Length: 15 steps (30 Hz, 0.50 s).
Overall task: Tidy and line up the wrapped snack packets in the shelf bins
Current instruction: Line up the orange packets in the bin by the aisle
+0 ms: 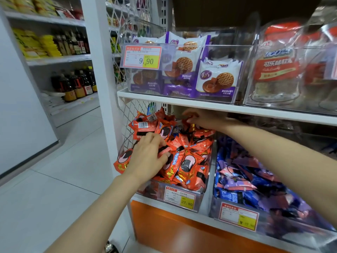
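Head view, nearest first: the clear bin (155,192) on the lower shelf carries a price label (179,198) on its front wall and holds a loose heap of red snack packets (189,161), which lie at mixed angles and rise above the rim. The left hand (147,155) rests on the front-left of the heap, its fingers (156,139) curled down and closed on one or two packets near the middle of the pile. Recommended procedure, offered as a judgement: lift a few packets at a time, turn each face-forward, and stand them in rows from the front wall back, drawing in those that overhang the left rim. Farther in, the right hand (204,118) reaches under the shelf board (182,102) to the rear packets. Its fingertips (189,115) touch a packet, but whether they pinch it cannot be determined.
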{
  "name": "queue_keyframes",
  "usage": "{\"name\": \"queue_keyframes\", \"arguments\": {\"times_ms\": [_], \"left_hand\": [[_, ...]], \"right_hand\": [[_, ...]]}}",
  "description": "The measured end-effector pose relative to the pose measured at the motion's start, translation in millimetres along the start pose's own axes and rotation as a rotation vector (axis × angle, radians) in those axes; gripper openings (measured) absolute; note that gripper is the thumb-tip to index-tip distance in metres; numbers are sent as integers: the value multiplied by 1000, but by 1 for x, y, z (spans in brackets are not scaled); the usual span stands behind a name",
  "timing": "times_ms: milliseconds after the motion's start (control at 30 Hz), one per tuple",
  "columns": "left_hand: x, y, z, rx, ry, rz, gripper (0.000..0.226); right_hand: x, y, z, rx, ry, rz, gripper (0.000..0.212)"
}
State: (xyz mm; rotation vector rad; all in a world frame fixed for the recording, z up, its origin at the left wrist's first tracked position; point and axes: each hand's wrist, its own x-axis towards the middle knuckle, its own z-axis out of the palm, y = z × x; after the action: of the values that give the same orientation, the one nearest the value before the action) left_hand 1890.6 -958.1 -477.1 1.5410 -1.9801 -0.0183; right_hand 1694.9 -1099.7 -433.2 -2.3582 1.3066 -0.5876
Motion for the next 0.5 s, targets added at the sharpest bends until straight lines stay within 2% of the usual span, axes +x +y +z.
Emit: {"name": "queue_keyframes", "arguments": {"times_ms": [133,200,300,367,500], "left_hand": [[1,0,-1,7,16,17,27],[1,-1,-2,5,17,18,27],[1,-2,-2,0,8,23,27],[2,-2,-2,-5,-1,16,26],[3,1,-3,-28,-4,10,28]], "right_hand": [[24,-9,19,-214,-198,28,58],[27,-7,22,-317,-198,27,45],[24,3,16,-375,-81,-22,18],[18,13,9,-308,-46,-63,13],[-9,18,-4,-114,71,-119,18]]}}
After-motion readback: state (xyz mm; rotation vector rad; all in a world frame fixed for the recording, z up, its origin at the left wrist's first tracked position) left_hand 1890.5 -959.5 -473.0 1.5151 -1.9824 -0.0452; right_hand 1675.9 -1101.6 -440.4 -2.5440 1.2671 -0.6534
